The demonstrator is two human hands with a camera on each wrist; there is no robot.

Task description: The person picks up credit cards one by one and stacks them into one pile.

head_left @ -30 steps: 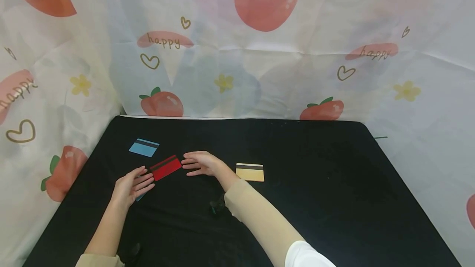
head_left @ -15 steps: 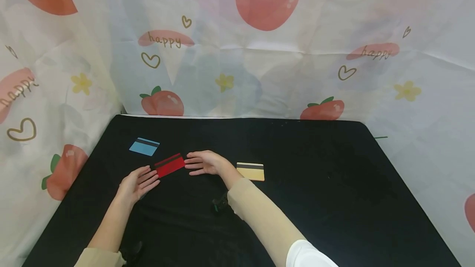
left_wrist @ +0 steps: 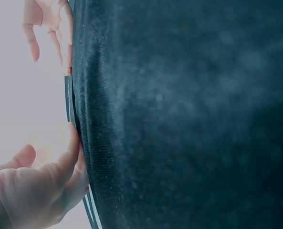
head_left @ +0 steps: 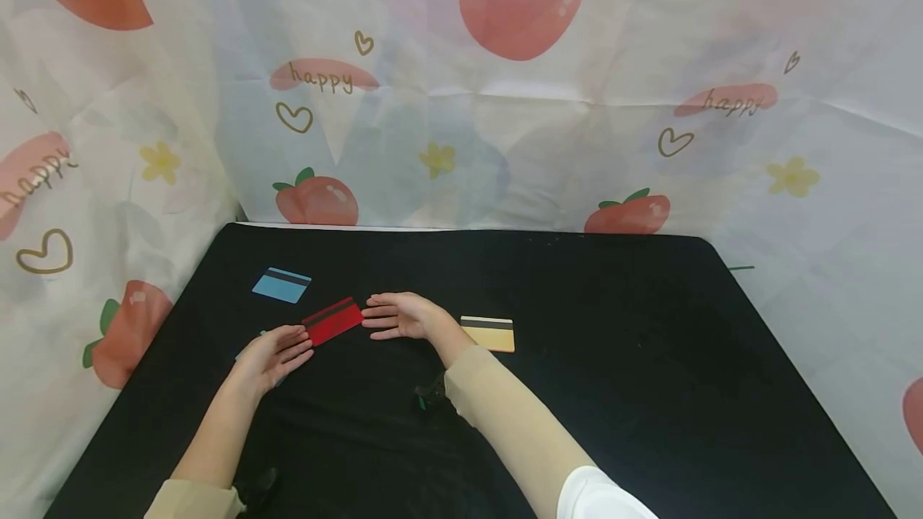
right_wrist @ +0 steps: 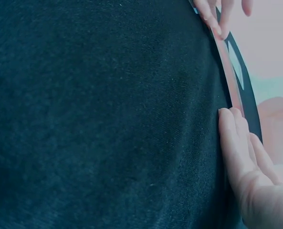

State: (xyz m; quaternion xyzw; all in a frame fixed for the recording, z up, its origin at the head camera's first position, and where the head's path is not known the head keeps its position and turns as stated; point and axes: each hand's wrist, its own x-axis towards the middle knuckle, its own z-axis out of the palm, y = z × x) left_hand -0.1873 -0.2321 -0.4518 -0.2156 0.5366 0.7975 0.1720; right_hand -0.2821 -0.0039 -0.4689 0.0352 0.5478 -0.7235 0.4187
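Note:
A red card (head_left: 333,322) with a dark stripe lies slanted on the black cloth between the two hands. My left hand (head_left: 270,356) touches its left end with extended fingertips. From the other side, the fingertips of my right hand (head_left: 404,316) meet its right end. In the right wrist view, the red card (right_wrist: 229,74) appears as a thin strip between both sets of fingertips. Most of a second blue card (head_left: 280,381) is hidden under the left hand, with only slivers showing. Just behind the left hand, a blue striped card (head_left: 282,285) lies flat.
A yellow striped card (head_left: 488,336) lies beside the right forearm, partly covered by it. Small dark objects show by the right cuff (head_left: 430,393) and left cuff (head_left: 257,490). A printed curtain (head_left: 447,102) hangs behind the black-covered table (head_left: 613,359) and along its sides.
The red card has slid slightly to the right, with both hands shifting the same way. The left hand now covers more of the second blue card. The other cards lie where they were.

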